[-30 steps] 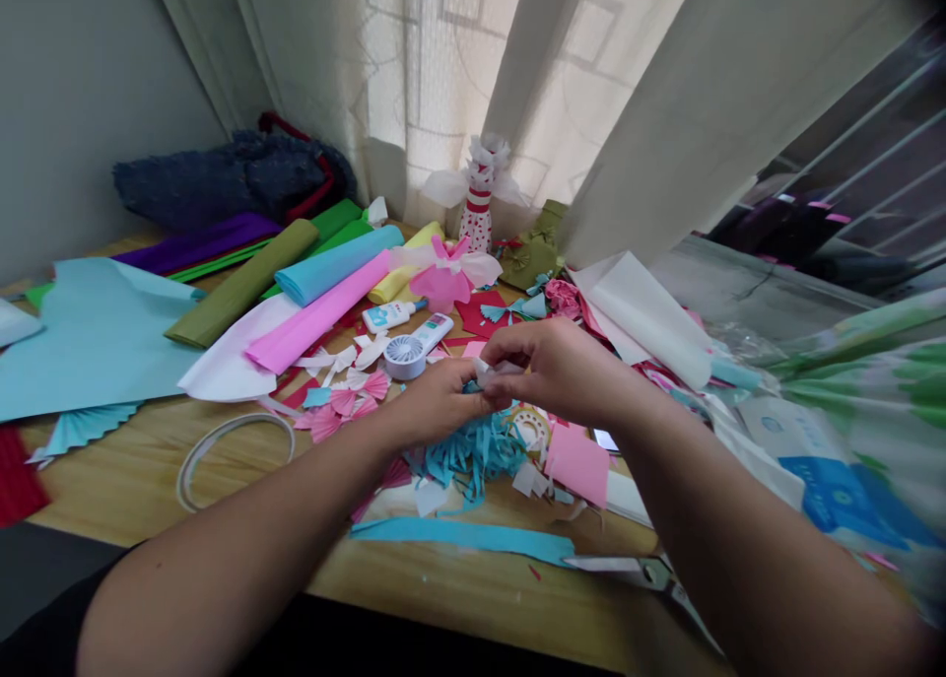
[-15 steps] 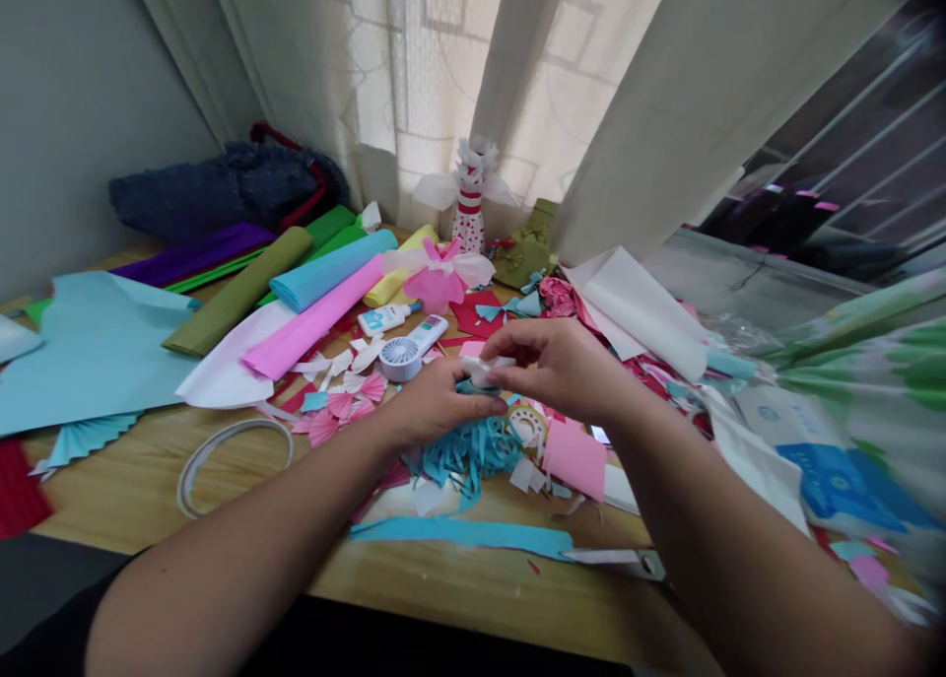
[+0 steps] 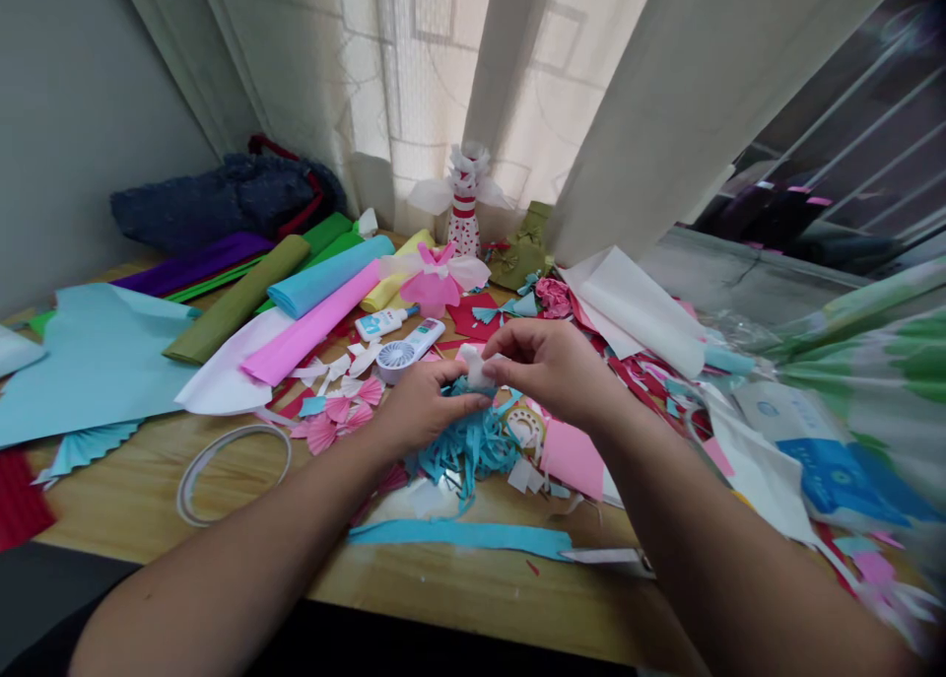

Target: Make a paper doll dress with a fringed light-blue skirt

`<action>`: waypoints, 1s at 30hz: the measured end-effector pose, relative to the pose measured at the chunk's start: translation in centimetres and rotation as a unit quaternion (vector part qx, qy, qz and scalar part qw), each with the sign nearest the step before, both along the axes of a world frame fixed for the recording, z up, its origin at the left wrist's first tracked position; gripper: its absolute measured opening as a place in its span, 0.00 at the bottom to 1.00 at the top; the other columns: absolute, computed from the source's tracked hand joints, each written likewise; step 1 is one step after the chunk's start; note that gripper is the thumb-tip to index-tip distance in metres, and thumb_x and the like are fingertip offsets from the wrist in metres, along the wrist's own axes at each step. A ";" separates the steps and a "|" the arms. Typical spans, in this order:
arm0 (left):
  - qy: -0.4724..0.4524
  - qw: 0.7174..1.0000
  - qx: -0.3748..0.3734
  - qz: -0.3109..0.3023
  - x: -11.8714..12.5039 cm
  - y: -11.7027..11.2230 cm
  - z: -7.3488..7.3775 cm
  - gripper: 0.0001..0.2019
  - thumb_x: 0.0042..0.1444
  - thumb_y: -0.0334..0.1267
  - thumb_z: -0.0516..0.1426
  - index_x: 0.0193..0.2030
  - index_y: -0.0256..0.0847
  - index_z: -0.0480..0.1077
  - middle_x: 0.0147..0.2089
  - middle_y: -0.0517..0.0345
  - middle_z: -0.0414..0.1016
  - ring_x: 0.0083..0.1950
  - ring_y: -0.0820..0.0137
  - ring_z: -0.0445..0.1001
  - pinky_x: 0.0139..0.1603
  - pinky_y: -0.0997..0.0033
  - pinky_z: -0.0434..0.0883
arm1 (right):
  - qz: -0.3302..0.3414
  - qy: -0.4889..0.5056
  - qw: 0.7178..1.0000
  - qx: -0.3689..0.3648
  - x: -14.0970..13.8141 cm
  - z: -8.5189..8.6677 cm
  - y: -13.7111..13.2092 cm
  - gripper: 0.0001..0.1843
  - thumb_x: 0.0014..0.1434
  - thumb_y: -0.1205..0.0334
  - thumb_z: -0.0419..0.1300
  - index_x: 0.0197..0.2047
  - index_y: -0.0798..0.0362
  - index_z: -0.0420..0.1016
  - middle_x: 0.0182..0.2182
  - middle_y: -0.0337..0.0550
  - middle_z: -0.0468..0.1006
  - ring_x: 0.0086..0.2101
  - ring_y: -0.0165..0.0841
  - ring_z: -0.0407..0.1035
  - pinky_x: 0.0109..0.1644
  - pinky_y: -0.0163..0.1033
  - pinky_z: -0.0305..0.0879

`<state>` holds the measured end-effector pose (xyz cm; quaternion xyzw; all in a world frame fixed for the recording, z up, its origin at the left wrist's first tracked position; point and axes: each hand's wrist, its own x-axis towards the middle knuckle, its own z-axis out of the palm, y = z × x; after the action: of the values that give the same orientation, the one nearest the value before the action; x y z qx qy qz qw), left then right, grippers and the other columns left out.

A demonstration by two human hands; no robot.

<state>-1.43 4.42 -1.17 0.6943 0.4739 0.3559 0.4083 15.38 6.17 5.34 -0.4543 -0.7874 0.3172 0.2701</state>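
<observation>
Two hands are meeting over one blue bundle

I am watching from my remote place, and both forearms are reaching in from the lower corners, their wrists converging above the table (image 3: 414,598). The right hand (image 3: 551,367) is arching from the right side, its fingers bending downward; its thumb and forefinger are pinching one small white piece (image 3: 475,367). The left hand (image 3: 418,406) is lying lower, with forefinger and thumb pointing toward the right hand. These two digits are standing apart, around the top of one blue fringed bundle (image 3: 473,445) – whether they are pressing it, I cannot tell.

The white piece is sitting at the right fingertips, just beside the left forefinger and above the bundle. The bundle's strips are hanging below the left thumb and spreading toward the table.

Around the hands I am counting one flat blue strip (image 3: 458,534) in front, one pair of scissors (image 3: 606,556) at its right end, one fan (image 3: 399,357) and one glue bottle (image 3: 380,323) beyond the left hand, and one white ring (image 3: 190,470) – this one is lying beside the left forearm.
</observation>
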 end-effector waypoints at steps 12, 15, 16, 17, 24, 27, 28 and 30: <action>-0.119 0.992 -0.033 -0.007 -0.1 -0.2 -0.5 0.12 0.47 0.43 0.61 0.37 0.40 0.72 0.34 0.60 0.72 0.37 0.68 0.69 0.38 0.68 0.66 | 0.013 0.108 0.993 -0.043 0.7 -0.9 -0.2 0.13 0.49 0.64 0.63 0.41 0.54 0.73 0.28 0.38 0.74 0.27 0.28 0.67 0.31 0.34 0.64; -0.128 0.991 -0.031 -0.003 -0.1 -0.1 -0.6 0.13 0.48 0.43 0.61 0.39 0.39 0.73 0.37 0.59 0.75 0.40 0.66 0.71 0.43 0.66 0.67 | -0.007 0.216 0.974 -0.074 1.2 -2.6 -0.9 0.22 0.48 0.62 0.66 0.47 0.52 0.69 0.33 0.40 0.74 0.33 0.31 0.70 0.37 0.37 0.68; -0.130 0.991 -0.028 -0.005 -0.1 -0.1 -0.7 0.12 0.48 0.43 0.61 0.38 0.39 0.73 0.37 0.59 0.75 0.40 0.66 0.71 0.44 0.66 0.67 | -0.022 0.226 0.971 -0.079 1.3 -3.4 -1.2 0.20 0.48 0.61 0.66 0.46 0.52 0.70 0.32 0.40 0.74 0.33 0.31 0.71 0.38 0.38 0.69; -0.132 0.991 -0.027 -0.007 0.0 -0.1 -0.7 0.12 0.48 0.42 0.62 0.38 0.38 0.73 0.37 0.59 0.75 0.40 0.66 0.72 0.44 0.67 0.67 | -0.038 0.218 0.972 -0.080 1.3 -4.1 -1.5 0.18 0.47 0.60 0.66 0.43 0.53 0.72 0.32 0.40 0.74 0.33 0.32 0.71 0.37 0.39 0.69; -0.090 0.996 0.003 0.022 -1.1 0.2 -0.7 0.19 0.42 0.43 0.66 0.40 0.36 0.73 0.40 0.53 0.77 0.43 0.62 0.73 0.46 0.65 0.69 | -0.137 0.182 0.974 -0.004 0.3 -6.5 -3.0 0.07 0.49 0.60 0.66 0.33 0.53 0.77 0.29 0.42 0.76 0.30 0.33 0.71 0.34 0.39 0.69; -0.087 0.996 -0.011 0.003 -2.6 0.3 0.2 0.21 0.40 0.42 0.67 0.42 0.37 0.74 0.44 0.51 0.77 0.47 0.61 0.73 0.50 0.64 0.68 | -0.149 0.183 0.972 0.017 0.1 -6.5 -3.2 0.06 0.49 0.62 0.65 0.33 0.52 0.78 0.30 0.42 0.76 0.30 0.33 0.71 0.33 0.38 0.69; -0.087 0.996 -0.018 -0.003 -3.1 0.3 0.6 0.19 0.41 0.41 0.67 0.42 0.38 0.75 0.44 0.52 0.78 0.47 0.62 0.74 0.49 0.65 0.69 | -0.151 0.182 0.971 0.022 0.0 -6.5 -3.2 0.06 0.49 0.63 0.65 0.33 0.52 0.78 0.30 0.42 0.77 0.30 0.33 0.71 0.34 0.38 0.69; -0.087 0.996 -0.021 0.005 -3.6 0.2 1.1 0.15 0.44 0.41 0.65 0.41 0.40 0.76 0.42 0.54 0.79 0.45 0.63 0.75 0.47 0.67 0.70 | -0.153 0.178 0.971 0.036 0.0 -6.5 -3.3 0.05 0.49 0.64 0.65 0.33 0.52 0.79 0.31 0.43 0.77 0.32 0.34 0.71 0.34 0.38 0.69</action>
<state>-5.04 4.65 -0.07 0.6495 0.4476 0.4073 0.4604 15.34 2.87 -1.14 -0.4956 -0.6589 0.3196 0.4670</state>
